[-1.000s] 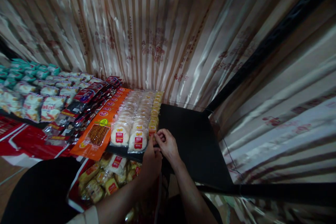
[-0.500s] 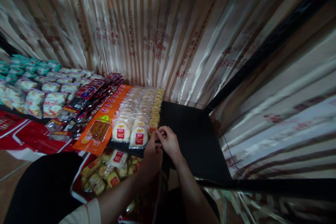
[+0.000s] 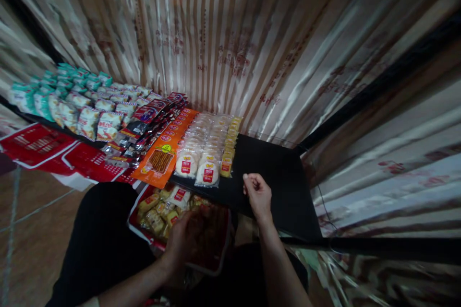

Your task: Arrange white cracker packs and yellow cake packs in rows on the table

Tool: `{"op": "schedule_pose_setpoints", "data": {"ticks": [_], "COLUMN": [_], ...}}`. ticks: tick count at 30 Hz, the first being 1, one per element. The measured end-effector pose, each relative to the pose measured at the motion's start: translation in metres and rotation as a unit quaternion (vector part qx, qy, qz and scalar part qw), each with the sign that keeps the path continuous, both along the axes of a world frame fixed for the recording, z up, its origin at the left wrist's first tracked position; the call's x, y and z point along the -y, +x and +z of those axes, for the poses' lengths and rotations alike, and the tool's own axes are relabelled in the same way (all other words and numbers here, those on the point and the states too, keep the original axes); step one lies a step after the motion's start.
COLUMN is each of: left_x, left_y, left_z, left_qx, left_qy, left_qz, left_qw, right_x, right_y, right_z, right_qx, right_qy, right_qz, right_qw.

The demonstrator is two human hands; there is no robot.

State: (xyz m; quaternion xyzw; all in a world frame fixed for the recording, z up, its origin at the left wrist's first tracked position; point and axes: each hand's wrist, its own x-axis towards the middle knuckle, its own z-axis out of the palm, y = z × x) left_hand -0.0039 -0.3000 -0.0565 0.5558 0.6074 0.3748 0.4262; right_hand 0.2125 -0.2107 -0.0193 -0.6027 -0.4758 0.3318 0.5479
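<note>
My left hand point(image 3: 182, 232) is down in a red basket point(image 3: 225, 249) with a pale rim, among small wrapped snacks point(image 3: 154, 220) in yellow and white. Its fingers are dark and blurred, so I cannot tell what they touch. Over the black shelf point(image 3: 284, 177), my right hand point(image 3: 258, 194) is loosely closed, with nothing visible in its curled fingers. Left of it stands a short row of yellow snack packets point(image 3: 226, 163). Beside that row are two rows of round white rice crackers in clear wrappers point(image 3: 208, 170) with red labels.
Further left on the shelf lie an orange bag of stick snacks point(image 3: 160, 158), dark packets point(image 3: 144, 117), white snack bags point(image 3: 108, 124) and teal bags point(image 3: 43, 103). Another red basket point(image 3: 39, 144) sits at the left. Striped curtain point(image 3: 230, 33) hangs behind, with a dark post point(image 3: 345, 110) at the right.
My hands were together at the front of the yellow packet row. The left has dropped into the basket; the right has drawn away from the row. The view has shifted left.
</note>
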Motion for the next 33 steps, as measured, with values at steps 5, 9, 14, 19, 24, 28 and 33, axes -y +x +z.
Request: {"op": "schedule_pose_setpoints", "data": {"ticks": [5, 9, 14, 19, 24, 28, 33], "left_x": [-0.003, -0.028, -0.046, -0.045, -0.041, -0.037, -0.028], "left_y": [-0.044, -0.047, -0.040, -0.041, -0.044, -0.047, -0.054], "left_z": [-0.024, -0.034, -0.038, -0.044, -0.056, -0.059, -0.044], "left_qx": [-0.127, -0.260, -0.335, -0.357, -0.332, -0.271, -0.172], "left_qy": [0.008, 0.002, -0.007, 0.004, 0.018, 0.007, 0.019], "left_qz": [0.054, 0.036, -0.015, -0.018, -0.028, -0.023, -0.002], "left_qw": [0.990, 0.965, 0.942, 0.934, 0.943, 0.962, 0.985], "right_x": [0.048, 0.074, 0.077, 0.061, 0.042, 0.036, 0.035], "right_y": [-0.036, -0.079, -0.110, -0.121, -0.136, -0.145, -0.154], "right_z": [-0.001, -0.027, -0.069, -0.093, -0.105, -0.107, -0.092], "right_qx": [0.060, 0.203, 0.207, 0.180, 0.070, 0.010, -0.046], "right_qy": [-0.032, -0.052, -0.093, -0.152, -0.198, -0.237, -0.243], "right_qz": [0.115, 0.265, 0.250, 0.180, 0.144, 0.061, 0.041], "right_qw": [0.991, 0.941, 0.941, 0.955, 0.967, 0.970, 0.968]}}
